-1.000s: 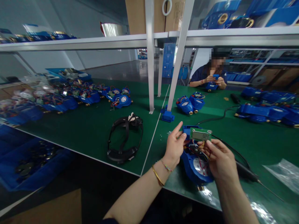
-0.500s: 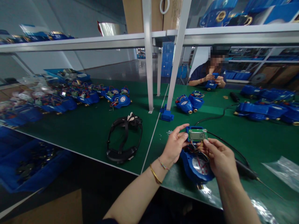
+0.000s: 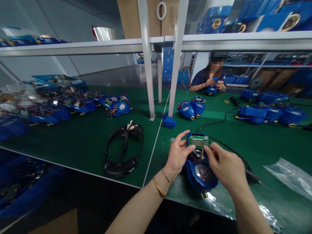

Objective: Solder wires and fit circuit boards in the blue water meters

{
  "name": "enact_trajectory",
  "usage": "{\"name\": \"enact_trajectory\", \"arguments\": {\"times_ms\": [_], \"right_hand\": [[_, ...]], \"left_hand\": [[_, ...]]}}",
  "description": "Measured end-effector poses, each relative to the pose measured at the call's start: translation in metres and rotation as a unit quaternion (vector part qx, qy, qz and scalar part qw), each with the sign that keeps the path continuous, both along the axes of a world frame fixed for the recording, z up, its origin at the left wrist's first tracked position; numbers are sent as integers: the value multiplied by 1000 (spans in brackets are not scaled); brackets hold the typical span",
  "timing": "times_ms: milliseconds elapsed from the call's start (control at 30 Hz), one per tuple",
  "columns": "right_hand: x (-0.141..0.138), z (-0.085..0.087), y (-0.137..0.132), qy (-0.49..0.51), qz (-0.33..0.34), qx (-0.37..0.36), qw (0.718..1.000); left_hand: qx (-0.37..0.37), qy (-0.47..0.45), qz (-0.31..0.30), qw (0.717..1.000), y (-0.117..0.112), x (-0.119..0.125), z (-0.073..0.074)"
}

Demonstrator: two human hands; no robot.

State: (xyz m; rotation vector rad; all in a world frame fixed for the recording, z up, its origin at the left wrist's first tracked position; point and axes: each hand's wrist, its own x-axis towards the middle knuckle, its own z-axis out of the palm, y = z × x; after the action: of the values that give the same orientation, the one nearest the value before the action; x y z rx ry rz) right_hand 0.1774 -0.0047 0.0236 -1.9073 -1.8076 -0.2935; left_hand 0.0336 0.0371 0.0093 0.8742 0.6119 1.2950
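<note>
My left hand (image 3: 175,154) is closed around the left side of a small blue housing (image 3: 188,138), its thumb at the lower left corner of a green circuit board with a display (image 3: 198,142). The board lies over the housing's opening, digits lit on its screen. At the board's lower right corner, my right hand (image 3: 226,165) is closed, thumb and fingertips against the edge. Thin wires run down from the board to a blue water meter (image 3: 201,175) with a round dial, which rests on the green table just below both hands. My right fingertips are partly hidden.
A black head strap (image 3: 124,149) lies left. A black pen-shaped tool (image 3: 252,177) with a cable and a plastic bag (image 3: 290,174) lie right. Several blue meters (image 3: 265,113) stand further back. Shelf posts (image 3: 147,65) rise mid-table. A co-worker (image 3: 207,76) sits opposite, holding a blue part.
The board has shifted left and lies squarer over the blue housing. My right hand has rolled over, its back now facing up. The whole view has turned slightly right.
</note>
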Motion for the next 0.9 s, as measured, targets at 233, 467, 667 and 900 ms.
{"name": "enact_trajectory", "arguments": {"times_ms": [233,467,667,900], "right_hand": [[12,-6,9,167,85,-22,982],[21,-16,20,297,142,-96,939],[24,-8,26,368,138,-131,910],[28,1,35,477,181,-217,832]], "left_hand": [[2,-4,-8,1000,1,-2,0],[-5,24,-46,999,2,-6,2],[11,61,-20,998,5,-3,0],[93,237,-3,967,15,-9,1]]}}
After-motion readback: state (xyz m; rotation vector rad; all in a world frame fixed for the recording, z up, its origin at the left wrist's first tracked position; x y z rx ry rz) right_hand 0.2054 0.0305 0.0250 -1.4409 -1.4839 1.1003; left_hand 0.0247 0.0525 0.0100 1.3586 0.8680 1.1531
